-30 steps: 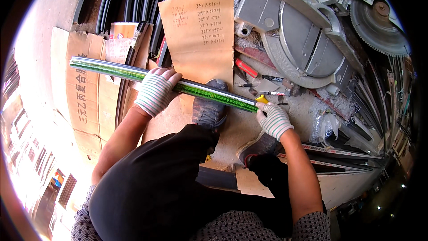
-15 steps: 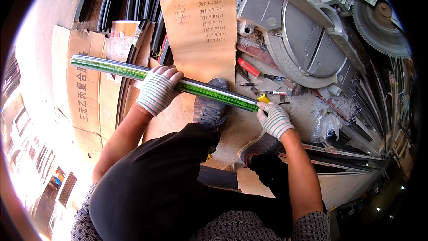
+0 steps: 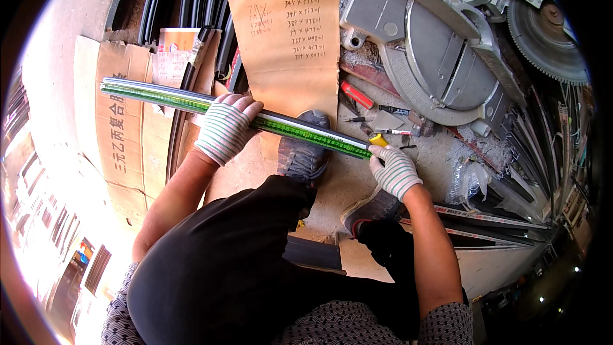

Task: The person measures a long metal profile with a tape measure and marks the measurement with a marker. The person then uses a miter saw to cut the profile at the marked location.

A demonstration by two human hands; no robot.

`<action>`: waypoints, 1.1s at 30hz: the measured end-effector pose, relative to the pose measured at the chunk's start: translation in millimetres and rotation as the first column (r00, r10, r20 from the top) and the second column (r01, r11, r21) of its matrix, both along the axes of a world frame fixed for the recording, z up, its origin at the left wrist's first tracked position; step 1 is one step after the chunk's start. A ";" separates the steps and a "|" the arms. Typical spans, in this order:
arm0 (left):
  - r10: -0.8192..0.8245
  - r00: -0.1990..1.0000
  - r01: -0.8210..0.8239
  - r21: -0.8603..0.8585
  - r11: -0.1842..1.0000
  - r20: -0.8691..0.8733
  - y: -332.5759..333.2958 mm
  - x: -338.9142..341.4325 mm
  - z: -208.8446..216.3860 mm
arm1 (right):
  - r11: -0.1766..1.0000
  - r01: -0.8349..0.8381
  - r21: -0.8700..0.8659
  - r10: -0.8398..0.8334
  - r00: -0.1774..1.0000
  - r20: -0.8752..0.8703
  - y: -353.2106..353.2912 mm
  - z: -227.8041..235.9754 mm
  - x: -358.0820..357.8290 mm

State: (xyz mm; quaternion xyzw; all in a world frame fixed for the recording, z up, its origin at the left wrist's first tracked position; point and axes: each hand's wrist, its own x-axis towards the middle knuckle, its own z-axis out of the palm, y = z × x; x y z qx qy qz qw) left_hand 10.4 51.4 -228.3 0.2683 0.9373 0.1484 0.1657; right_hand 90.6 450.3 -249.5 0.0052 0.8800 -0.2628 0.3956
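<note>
Across mid-frame, strip [image 3: 287, 120] and tape [image 3: 300, 133] slant down-right; your left hand [image 3: 225, 129] clasps both midway, your right hand [image 3: 394, 169] apparently the tape's end.

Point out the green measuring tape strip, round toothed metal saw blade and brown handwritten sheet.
Green measuring tape strip [image 3: 310, 136]: head view, its marked face.
Round toothed metal saw blade [image 3: 541, 43]: head view, flat side.
Brown handwritten sheet [image 3: 290, 83]: head view, blank middle.
</note>
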 end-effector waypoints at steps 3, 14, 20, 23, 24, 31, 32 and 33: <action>-0.001 1.000 0.001 0.001 1.000 0.000 -0.4 0.1 0.1 | 1.000 -0.003 0.006 0.003 1.000 0.011 0.2 0.4 -0.8; 0.009 1.000 -0.009 0.012 1.000 0.001 0.1 1.0 0.9 | 1.000 -0.022 -0.004 0.022 0.999 -0.036 -2.0 3.6 -1.0; 0.008 1.000 -0.008 0.011 1.000 -0.007 -1.0 2.0 -1.8 | 1.000 -0.008 -0.008 0.008 1.000 -0.016 -2.1 2.4 1.1; 0.006 1.000 -0.005 0.019 1.000 -0.016 -1.5 2.3 -2.6 | 1.000 -0.014 -0.002 0.014 1.000 -0.004 -2.2 2.2 0.6; 0.007 1.000 -0.007 0.020 1.000 -0.015 -1.7 2.4 -3.1 | 1.000 -0.018 0.001 0.018 1.000 0.002 -2.4 2.5 0.0; 0.012 1.000 -0.011 0.025 1.000 -0.002 -0.9 1.5 -2.1 | 1.000 -0.007 0.008 0.007 1.000 -0.008 -2.3 3.7 1.9; 0.010 1.000 -0.010 0.029 1.000 -0.003 -0.5 1.1 -1.4 | 1.000 -0.007 0.016 0.007 1.000 -0.008 -2.1 3.1 2.0; 0.014 1.000 -0.014 0.031 0.999 -0.005 -1.0 2.6 -2.5 | 1.000 -0.011 0.026 0.011 1.000 -0.003 -2.6 2.2 2.1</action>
